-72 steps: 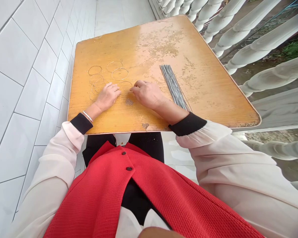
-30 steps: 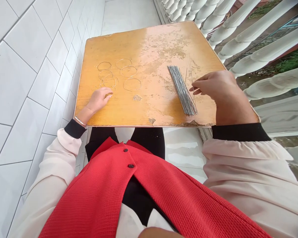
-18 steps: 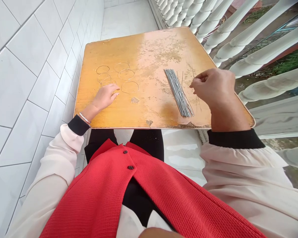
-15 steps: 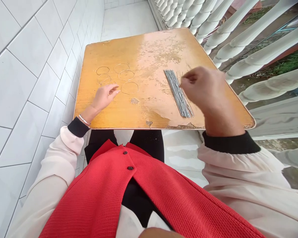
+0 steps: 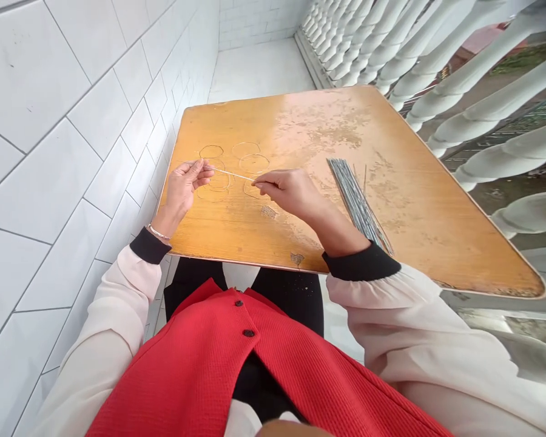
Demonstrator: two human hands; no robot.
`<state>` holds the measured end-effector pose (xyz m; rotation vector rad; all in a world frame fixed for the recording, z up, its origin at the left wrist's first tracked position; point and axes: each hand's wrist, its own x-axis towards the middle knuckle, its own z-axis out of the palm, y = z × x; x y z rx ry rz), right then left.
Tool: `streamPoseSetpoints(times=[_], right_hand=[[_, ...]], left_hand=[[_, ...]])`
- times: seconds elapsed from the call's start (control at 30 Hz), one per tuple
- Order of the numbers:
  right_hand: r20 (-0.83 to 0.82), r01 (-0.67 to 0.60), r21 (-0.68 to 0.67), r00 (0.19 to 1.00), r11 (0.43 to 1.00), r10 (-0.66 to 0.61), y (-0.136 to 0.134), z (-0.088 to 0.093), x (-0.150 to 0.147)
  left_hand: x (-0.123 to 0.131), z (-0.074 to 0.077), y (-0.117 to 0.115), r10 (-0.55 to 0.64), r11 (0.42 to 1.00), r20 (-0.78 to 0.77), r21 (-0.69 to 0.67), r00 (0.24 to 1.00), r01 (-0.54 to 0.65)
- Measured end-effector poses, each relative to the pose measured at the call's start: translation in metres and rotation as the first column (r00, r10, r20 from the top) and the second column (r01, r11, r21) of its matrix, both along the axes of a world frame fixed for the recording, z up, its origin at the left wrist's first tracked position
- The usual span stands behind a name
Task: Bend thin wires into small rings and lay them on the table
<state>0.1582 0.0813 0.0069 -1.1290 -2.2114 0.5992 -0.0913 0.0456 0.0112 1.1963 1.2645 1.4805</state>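
Observation:
A thin, straight metal wire (image 5: 231,174) stretches between my two hands above the left part of the table. My left hand (image 5: 186,185) pinches it near its left end, and my right hand (image 5: 291,191) pinches the other end between thumb and fingers. Beneath and around the wire, several thin wire rings (image 5: 212,151) lie flat on the tabletop, some overlapping and partly hidden by my hands. To the right, beyond my right wrist, rests a bundle of straight grey wires (image 5: 357,200), with a few loose pieces along its right side.
The wooden table (image 5: 236,233) has worn, peeling patches and a chipped front edge. A white tiled wall (image 5: 82,152) runs close along the left. White balusters (image 5: 473,136) line the right side.
My right hand has moved left from beside the wire bundle, bringing a wire over the rings. My left hand has closed on that wire. The view has shifted slightly.

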Motion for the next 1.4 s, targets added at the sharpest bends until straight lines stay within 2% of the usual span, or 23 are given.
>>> streamPoseSetpoints(times=[0.13, 0.3, 0.4, 0.63, 0.97, 1.13, 1.3, 1.4], right_hand=[[-0.030, -0.004, -0.129, 1.000, 0.992, 0.000, -0.009, 0.003, 0.009], [-0.031, 0.045, -0.107, 0.998, 0.993, -0.049, -0.024, 0.003, 0.016], [-0.087, 0.054, -0.150, 0.994, 0.987, -0.068, -0.030, 0.000, 0.018], [-0.231, 0.161, -0.289, 0.945, 0.944, -0.232, -0.045, -0.002, 0.021], [-0.272, -0.003, -0.443, 0.953, 0.897, -0.131, -0.060, 0.000, 0.018], [-0.273, -0.038, -0.477, 0.956, 0.878, -0.107, -0.063, -0.007, 0.017], [-0.299, -0.068, -0.549, 0.947, 0.833, -0.119, -0.072, -0.014, 0.013], [-0.331, -0.081, -0.544, 0.936, 0.835, -0.124, -0.077, -0.017, 0.012]], left_hand=[[0.007, 0.000, -0.001, -0.031, 0.998, 0.054, -0.054, 0.998, 0.034], [0.032, 0.007, -0.007, -0.142, 0.983, 0.087, -0.104, 0.986, 0.151], [0.043, 0.008, -0.011, -0.181, 0.975, 0.094, -0.110, 0.979, 0.191], [0.058, 0.002, -0.020, -0.180, 0.971, 0.093, -0.142, 0.979, 0.192], [0.070, 0.001, -0.034, -0.262, 0.946, 0.027, -0.192, 0.965, 0.263], [0.074, -0.001, -0.041, -0.297, 0.918, 0.011, -0.271, 0.955, 0.289], [0.082, -0.003, -0.049, -0.347, 0.883, 0.036, -0.324, 0.937, 0.340], [0.083, -0.008, -0.053, -0.362, 0.870, 0.052, -0.341, 0.931, 0.357]])
